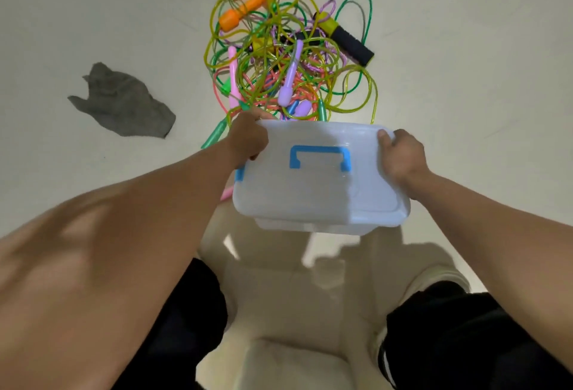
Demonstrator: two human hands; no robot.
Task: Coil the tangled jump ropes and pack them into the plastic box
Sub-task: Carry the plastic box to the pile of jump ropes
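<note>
Your fingers (pixel 259 153) curl round both far corners of the lidded plastic box (pixel 316 185), left hand (pixel 248 138) and right hand (pixel 401 153) alike, with the tangled jump ropes (pixel 288 57) on the floor just beyond its far edge.

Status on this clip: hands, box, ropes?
Left hand and right hand both grip the box, lid on, held above the floor. Ropes tangled in one pile beyond it. Grey cloth lies left, clear of the pile.
</note>
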